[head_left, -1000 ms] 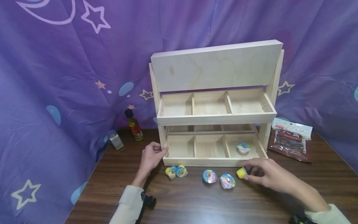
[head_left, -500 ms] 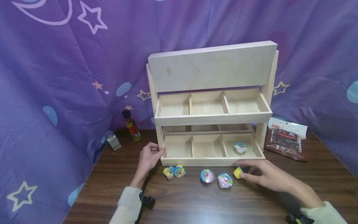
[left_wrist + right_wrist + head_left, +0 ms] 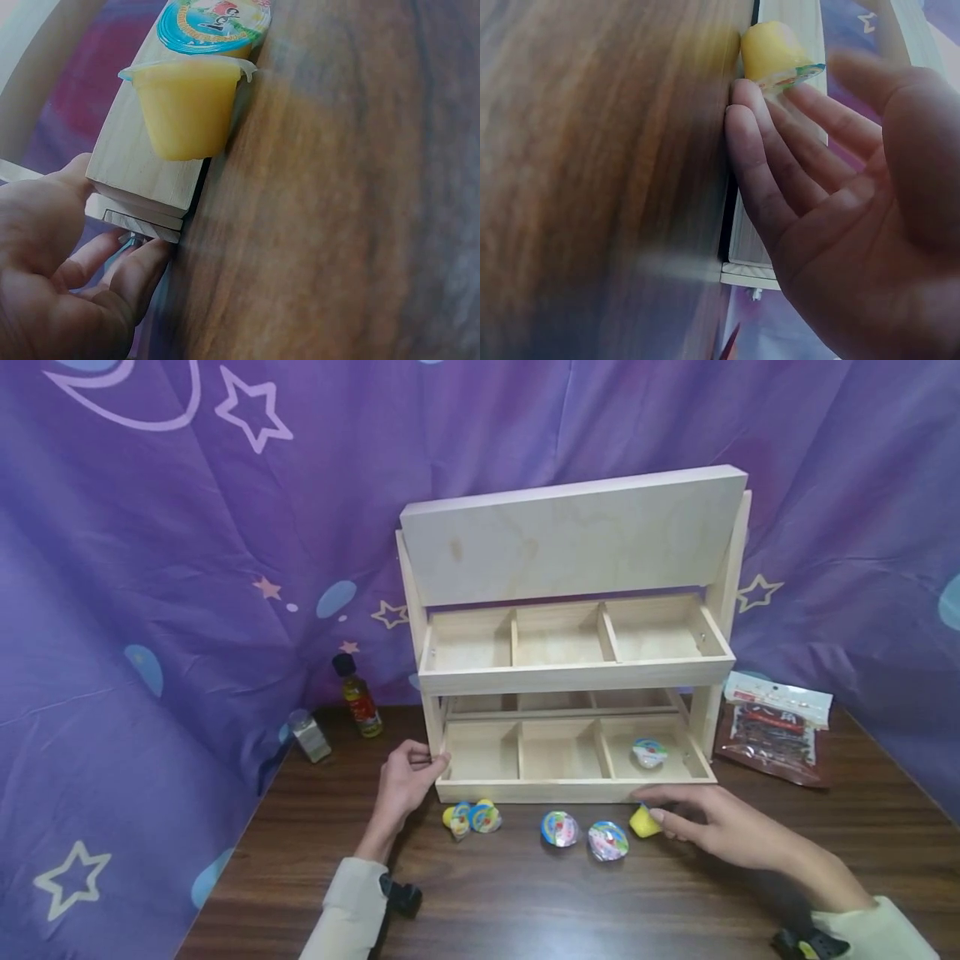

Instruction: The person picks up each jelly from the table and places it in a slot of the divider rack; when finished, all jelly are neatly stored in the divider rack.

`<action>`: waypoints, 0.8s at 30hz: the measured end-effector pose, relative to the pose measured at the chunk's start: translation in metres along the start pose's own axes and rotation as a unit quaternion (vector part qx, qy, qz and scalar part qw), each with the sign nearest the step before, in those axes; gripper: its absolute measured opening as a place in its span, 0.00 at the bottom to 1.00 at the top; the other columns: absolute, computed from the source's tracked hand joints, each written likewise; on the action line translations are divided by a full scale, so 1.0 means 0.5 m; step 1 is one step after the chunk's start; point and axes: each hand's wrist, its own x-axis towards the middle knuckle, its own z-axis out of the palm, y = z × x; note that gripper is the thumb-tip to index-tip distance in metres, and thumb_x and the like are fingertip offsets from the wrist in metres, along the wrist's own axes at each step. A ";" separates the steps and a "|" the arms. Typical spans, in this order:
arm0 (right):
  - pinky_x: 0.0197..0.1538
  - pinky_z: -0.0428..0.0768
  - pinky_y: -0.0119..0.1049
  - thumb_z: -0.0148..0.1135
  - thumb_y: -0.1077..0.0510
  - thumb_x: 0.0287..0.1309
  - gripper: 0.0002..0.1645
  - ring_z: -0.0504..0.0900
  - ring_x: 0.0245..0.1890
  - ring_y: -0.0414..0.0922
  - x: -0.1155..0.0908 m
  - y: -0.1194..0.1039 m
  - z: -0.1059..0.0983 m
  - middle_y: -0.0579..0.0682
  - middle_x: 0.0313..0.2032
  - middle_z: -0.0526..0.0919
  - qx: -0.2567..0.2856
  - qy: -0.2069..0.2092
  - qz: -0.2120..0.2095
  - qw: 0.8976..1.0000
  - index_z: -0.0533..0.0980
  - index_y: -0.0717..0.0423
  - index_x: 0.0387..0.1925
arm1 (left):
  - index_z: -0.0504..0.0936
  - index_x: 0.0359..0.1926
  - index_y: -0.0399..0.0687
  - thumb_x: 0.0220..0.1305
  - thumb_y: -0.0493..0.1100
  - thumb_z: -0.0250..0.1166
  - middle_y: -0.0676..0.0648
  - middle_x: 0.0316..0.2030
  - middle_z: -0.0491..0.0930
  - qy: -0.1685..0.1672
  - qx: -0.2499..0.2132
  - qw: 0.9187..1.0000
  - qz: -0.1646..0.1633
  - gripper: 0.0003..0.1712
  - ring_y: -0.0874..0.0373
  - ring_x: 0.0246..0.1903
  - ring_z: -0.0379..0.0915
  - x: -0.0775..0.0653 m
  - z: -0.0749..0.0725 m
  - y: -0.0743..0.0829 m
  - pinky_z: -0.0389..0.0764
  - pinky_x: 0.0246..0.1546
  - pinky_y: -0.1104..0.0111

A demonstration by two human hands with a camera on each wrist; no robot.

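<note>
A pale wooden rack (image 3: 577, 678) stands on the table with two divided trays, its lower front-left corner held between the thumb and fingers of my left hand (image 3: 405, 781). In the left wrist view that hand (image 3: 67, 255) grips the tray's end. My right hand (image 3: 720, 827) is at the tray's front right, fingers extended beside a yellow jelly cup (image 3: 644, 821). The right wrist view has this jelly cup (image 3: 772, 52) tipped on its side at the fingertips, thumb apart from the fingers. One jelly cup (image 3: 649, 752) sits in the lower right compartment.
Two lidded jelly cups, one left (image 3: 559, 829) and one right (image 3: 608, 841), lie before the rack; a cluster of yellow cups (image 3: 472, 818) lies near my left hand. A sauce bottle (image 3: 362, 702) and a small jar (image 3: 309, 737) stand left; a brown packet (image 3: 776, 731) lies right.
The yellow jelly cup by my right hand has turned slightly, and the right thumb and fingers have shifted around it. My left hand keeps its hold on the rack. The head view sways slightly.
</note>
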 end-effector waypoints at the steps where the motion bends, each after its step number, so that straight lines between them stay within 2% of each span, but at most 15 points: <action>1: 0.39 0.87 0.32 0.64 0.57 0.77 0.20 0.87 0.40 0.32 -0.001 0.000 -0.001 0.42 0.50 0.91 0.010 -0.004 0.000 1.000 0.82 0.50 0.67 | 0.84 0.51 0.38 0.65 0.51 0.78 0.34 0.51 0.90 0.000 0.001 1.000 0.000 0.24 0.41 0.52 0.90 0.000 0.001 0.000 0.89 0.57 0.52; 4: 0.35 0.85 0.32 0.64 0.58 0.78 0.21 0.85 0.36 0.32 -0.001 -0.001 -0.002 0.46 0.50 0.91 0.026 -0.010 -0.005 1.000 0.81 0.53 0.67 | 0.84 0.51 0.40 0.65 0.51 0.78 0.35 0.51 0.90 0.000 0.002 1.000 -0.007 0.23 0.42 0.52 0.90 0.002 0.001 0.000 0.89 0.57 0.52; 8: 0.43 0.87 0.31 0.69 0.56 0.74 0.22 0.86 0.44 0.30 0.001 -0.001 0.000 0.52 0.59 0.90 0.022 -0.011 -0.011 1.000 0.82 0.52 0.66 | 0.85 0.50 0.42 0.64 0.52 0.78 0.37 0.51 0.91 0.002 0.005 1.000 -0.016 0.22 0.44 0.52 0.89 0.002 0.000 -0.001 0.88 0.58 0.52; 13: 0.43 0.89 0.34 0.74 0.55 0.70 0.29 0.89 0.42 0.34 0.002 0.005 0.000 0.58 0.60 0.88 0.076 -0.040 -0.003 0.996 0.79 0.56 0.68 | 0.84 0.51 0.42 0.65 0.52 0.78 0.37 0.51 0.91 0.000 0.004 1.000 -0.016 0.23 0.44 0.52 0.89 0.003 -0.001 -0.002 0.88 0.58 0.53; 17: 0.42 0.90 0.34 0.76 0.54 0.67 0.29 0.89 0.41 0.35 0.002 0.007 -0.002 0.52 0.54 0.89 0.089 -0.047 0.000 0.995 0.80 0.57 0.66 | 0.84 0.52 0.42 0.65 0.52 0.78 0.37 0.51 0.90 -0.003 -0.001 1.000 -0.018 0.23 0.44 0.52 0.90 0.003 0.000 -0.003 0.89 0.58 0.53; 20: 0.40 0.89 0.34 0.77 0.53 0.65 0.26 0.88 0.39 0.35 0.002 0.006 -0.003 0.45 0.48 0.90 0.084 -0.041 -0.001 0.996 0.82 0.55 0.62 | 0.84 0.51 0.41 0.65 0.51 0.78 0.37 0.51 0.90 -0.004 -0.004 1.000 -0.017 0.23 0.44 0.52 0.90 0.004 0.000 -0.004 0.89 0.58 0.53; 24: 0.39 0.88 0.34 0.77 0.53 0.66 0.23 0.88 0.38 0.35 0.001 0.000 -0.006 0.42 0.45 0.90 0.076 -0.033 0.003 0.997 0.83 0.54 0.60 | 0.84 0.50 0.42 0.65 0.52 0.77 0.38 0.50 0.91 -0.003 -0.003 1.000 -0.011 0.21 0.45 0.51 0.90 0.005 0.002 -0.007 0.88 0.58 0.53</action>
